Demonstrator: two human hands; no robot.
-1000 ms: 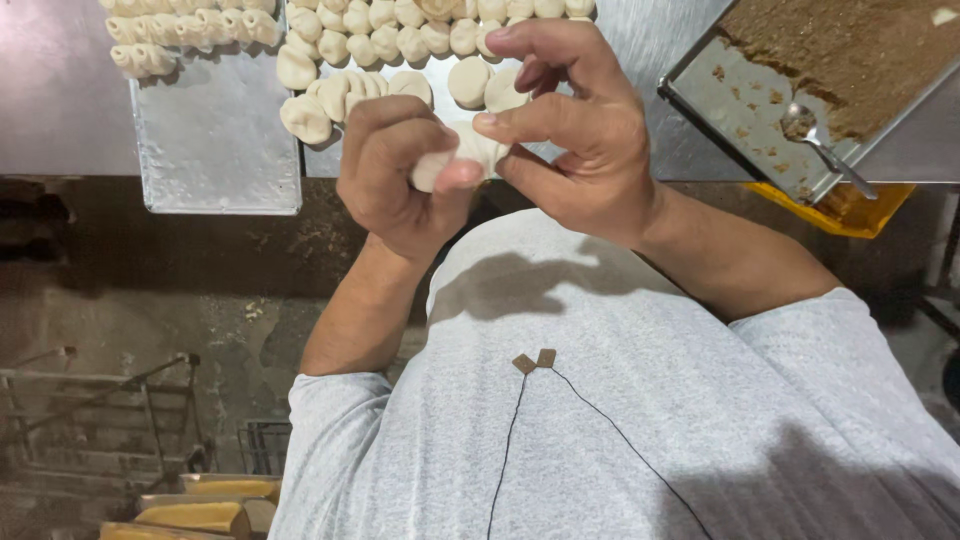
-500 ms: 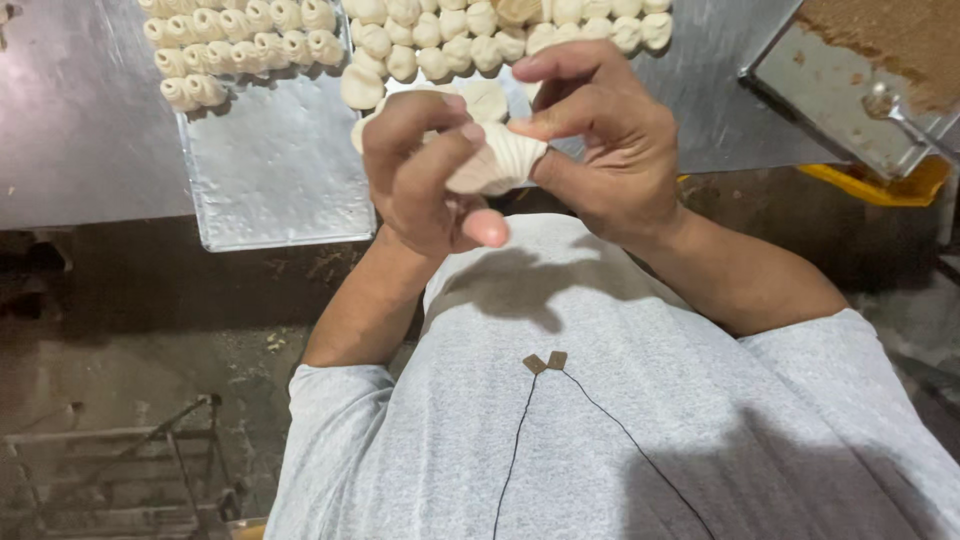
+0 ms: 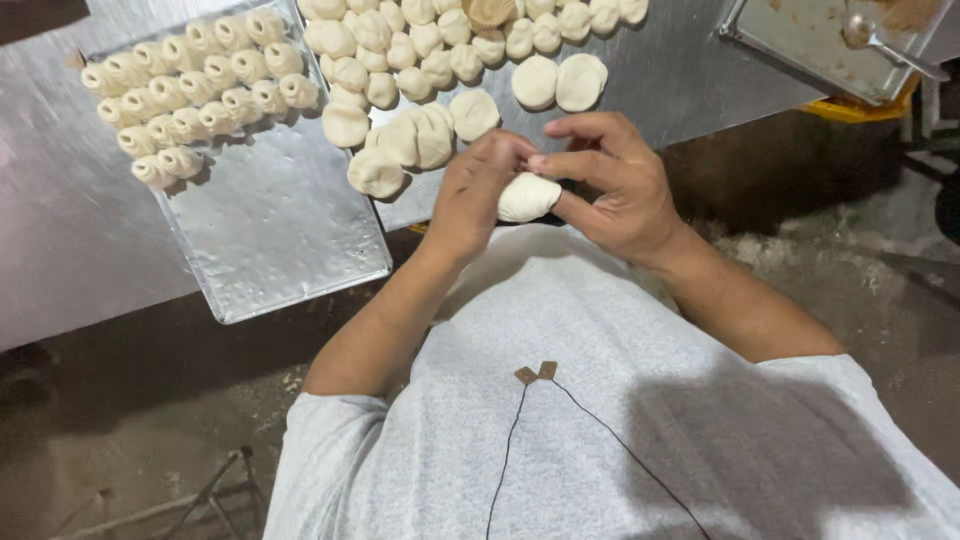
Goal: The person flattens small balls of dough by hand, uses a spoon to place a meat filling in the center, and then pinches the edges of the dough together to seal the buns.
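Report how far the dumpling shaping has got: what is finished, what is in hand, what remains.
Done: rows of pleated dumplings sit on the metal tray. In hand: the left hand and right hand pinch one dough piece shut over the lap. Left: flat dough rounds and small dough balls lie on the steel table, not yet pleated.

Two hands (image 3: 560, 185), two trays (image 3: 270, 250), one spoon (image 3: 880, 40)

Pale dough ball (image 3: 527, 197), smooth, pinched between fingertips.
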